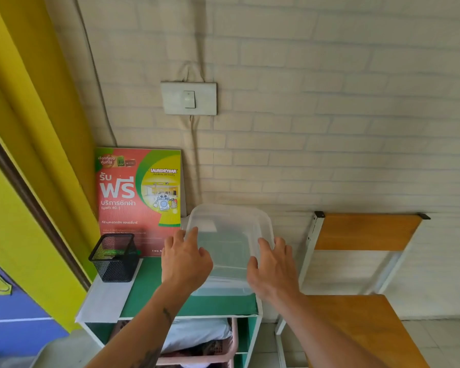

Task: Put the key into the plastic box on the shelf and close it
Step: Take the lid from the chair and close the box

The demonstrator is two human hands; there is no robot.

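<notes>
A clear plastic box (223, 285) stands on the green top of the shelf (149, 285). Its translucent lid (229, 232) is tilted up, the far edge raised toward the wall and the near edge low over the box. My left hand (183, 258) grips the lid's left side and my right hand (272, 269) grips its right side. No key shows in this view; the box's inside is hidden by the lid and my hands.
A black mesh pen holder (114, 258) stands on the shelf's left part. A red and green laundry poster (140, 200) leans against the brick wall. A pink basket (218, 346) sits inside the shelf. A wooden chair (356, 274) stands to the right.
</notes>
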